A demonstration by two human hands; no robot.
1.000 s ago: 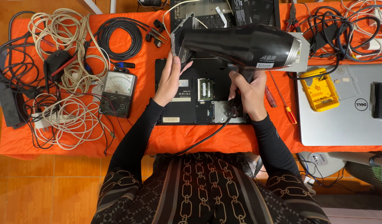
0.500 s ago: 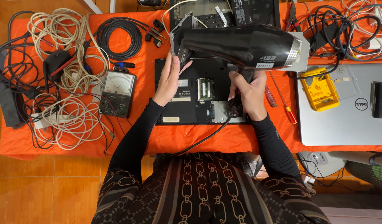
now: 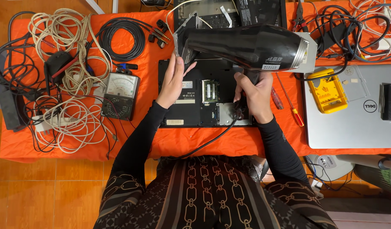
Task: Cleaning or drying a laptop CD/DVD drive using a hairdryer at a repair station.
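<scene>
A big black hair dryer (image 3: 246, 46) hangs above an opened black laptop base (image 3: 195, 106) on the orange table cloth (image 3: 76, 148). My right hand (image 3: 253, 95) is shut on the dryer's handle, whose black cord runs down toward me. My left hand (image 3: 173, 80) holds a small flat metal part (image 3: 178, 40) upright in front of the dryer's nozzle, at the laptop base's top left. A green memory module shows inside the laptop base.
Coiled white and black cables (image 3: 64, 85) and an analogue multimeter (image 3: 120, 95) lie at the left. A red screwdriver (image 3: 289, 106), a yellow meter (image 3: 327, 90) and a silver closed laptop (image 3: 352, 110) lie at the right. A keyboard part (image 3: 233, 10) sits at the back.
The dryer and both hands have barely shifted; my left hand holds the metal part slightly closer to the nozzle.
</scene>
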